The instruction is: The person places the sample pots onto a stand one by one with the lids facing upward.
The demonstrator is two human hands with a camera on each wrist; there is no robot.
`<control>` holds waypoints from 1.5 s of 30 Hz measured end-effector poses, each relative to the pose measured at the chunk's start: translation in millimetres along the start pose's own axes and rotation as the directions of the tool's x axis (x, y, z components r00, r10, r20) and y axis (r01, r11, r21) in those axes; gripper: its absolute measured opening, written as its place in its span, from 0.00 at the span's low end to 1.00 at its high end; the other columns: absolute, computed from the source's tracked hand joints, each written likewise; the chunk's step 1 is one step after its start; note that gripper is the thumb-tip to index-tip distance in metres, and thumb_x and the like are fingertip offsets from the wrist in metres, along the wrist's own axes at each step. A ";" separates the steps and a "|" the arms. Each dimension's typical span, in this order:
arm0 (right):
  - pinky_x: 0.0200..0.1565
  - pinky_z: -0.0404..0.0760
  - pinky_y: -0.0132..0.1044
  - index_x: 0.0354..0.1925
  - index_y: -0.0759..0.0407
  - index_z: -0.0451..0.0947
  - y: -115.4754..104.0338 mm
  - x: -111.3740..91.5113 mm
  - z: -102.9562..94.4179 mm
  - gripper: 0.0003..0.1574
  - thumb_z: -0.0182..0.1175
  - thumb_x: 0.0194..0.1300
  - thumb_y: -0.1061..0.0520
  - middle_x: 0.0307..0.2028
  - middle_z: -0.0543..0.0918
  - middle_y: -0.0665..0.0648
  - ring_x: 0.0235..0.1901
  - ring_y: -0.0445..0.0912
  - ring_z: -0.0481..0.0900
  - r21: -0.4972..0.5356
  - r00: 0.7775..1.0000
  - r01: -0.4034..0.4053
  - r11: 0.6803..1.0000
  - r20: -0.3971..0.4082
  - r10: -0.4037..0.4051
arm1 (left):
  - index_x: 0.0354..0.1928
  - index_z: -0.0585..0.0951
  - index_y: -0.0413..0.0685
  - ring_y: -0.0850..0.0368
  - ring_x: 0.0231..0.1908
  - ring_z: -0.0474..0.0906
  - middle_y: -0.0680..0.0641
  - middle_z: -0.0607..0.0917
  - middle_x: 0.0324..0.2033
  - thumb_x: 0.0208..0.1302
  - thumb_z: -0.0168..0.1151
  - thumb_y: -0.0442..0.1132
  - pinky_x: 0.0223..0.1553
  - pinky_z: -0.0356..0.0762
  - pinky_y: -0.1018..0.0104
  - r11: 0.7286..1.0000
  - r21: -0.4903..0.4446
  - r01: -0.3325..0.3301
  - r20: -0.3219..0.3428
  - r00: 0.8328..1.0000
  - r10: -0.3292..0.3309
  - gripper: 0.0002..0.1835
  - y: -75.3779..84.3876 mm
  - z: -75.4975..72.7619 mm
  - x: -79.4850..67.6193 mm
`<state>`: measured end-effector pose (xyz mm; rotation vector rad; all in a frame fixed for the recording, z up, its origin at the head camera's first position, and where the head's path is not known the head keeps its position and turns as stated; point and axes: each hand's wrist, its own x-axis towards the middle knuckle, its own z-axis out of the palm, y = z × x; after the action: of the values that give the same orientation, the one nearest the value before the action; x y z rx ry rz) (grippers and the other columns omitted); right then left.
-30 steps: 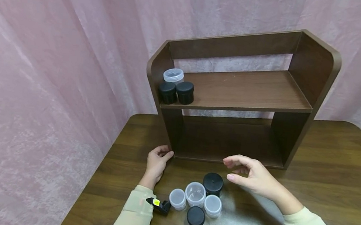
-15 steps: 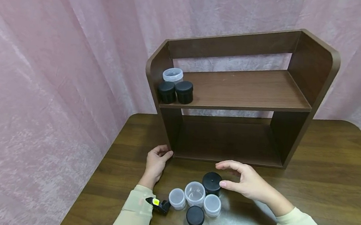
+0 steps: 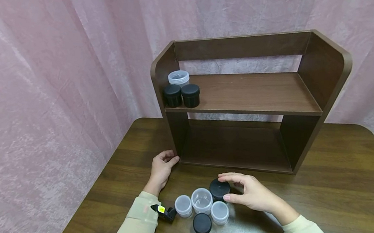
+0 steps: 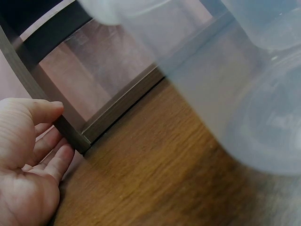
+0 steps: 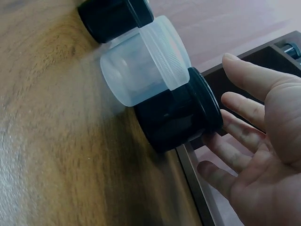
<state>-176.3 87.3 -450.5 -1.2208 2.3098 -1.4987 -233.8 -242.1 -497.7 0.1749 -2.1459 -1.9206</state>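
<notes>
Our left hand (image 3: 160,171) pinches the shelf (image 3: 248,92) at its lower left corner. Before the shelf, our right hand (image 3: 251,193) is spread wide beside a black jar (image 3: 218,189).

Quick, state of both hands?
Left hand: closed, holding the shelf by its lower left corner.
Right hand: open at the large black jar, not gripping it.

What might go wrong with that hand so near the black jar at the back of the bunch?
The rear black jar stands right beside clear jars, so the right hand might knock one over. Also, two black jars sit near the upper shelf's front edge; if the left hand jolted the shelf unit, they could perhaps tumble.
</notes>
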 end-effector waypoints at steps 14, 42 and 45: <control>0.58 0.69 0.36 0.55 0.56 0.77 1.1 1.1 5.9 0.26 0.67 0.61 0.50 0.57 0.77 0.58 0.58 0.52 0.73 -0.064 0.999 -0.001 0.998 -0.034 -0.001 | 0.43 0.81 0.40 0.53 0.44 0.78 0.45 0.80 0.41 0.57 0.68 0.32 0.40 0.76 0.69 1.000 -0.008 -0.004 0.001 1.000 0.004 0.12 -0.1 -0.2 -0.6; 0.49 0.74 0.47 0.58 0.56 0.74 2.8 3.2 9.6 0.31 0.70 0.58 0.53 0.53 0.79 0.51 0.45 0.44 0.77 -0.111 0.994 -0.058 0.992 -0.097 0.048 | 0.43 0.81 0.40 0.53 0.44 0.77 0.45 0.80 0.41 0.57 0.69 0.32 0.40 0.76 0.69 1.000 -0.009 0.004 -0.002 1.000 -0.005 0.11 -0.6 -0.2 0.1; 0.49 0.75 0.46 0.58 0.57 0.74 3.3 3.3 9.5 0.31 0.70 0.57 0.54 0.53 0.79 0.51 0.45 0.44 0.77 -0.130 0.994 -0.051 0.990 -0.106 0.037 | 0.43 0.81 0.40 0.53 0.44 0.77 0.45 0.80 0.41 0.57 0.69 0.32 0.41 0.76 0.69 1.000 -0.009 -0.002 -0.003 1.000 0.002 0.12 -0.8 -0.3 0.4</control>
<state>-175.5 78.9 -456.9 -1.1391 2.5224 -1.4469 -234.2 -242.6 -498.4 0.1740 -2.1341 -1.9281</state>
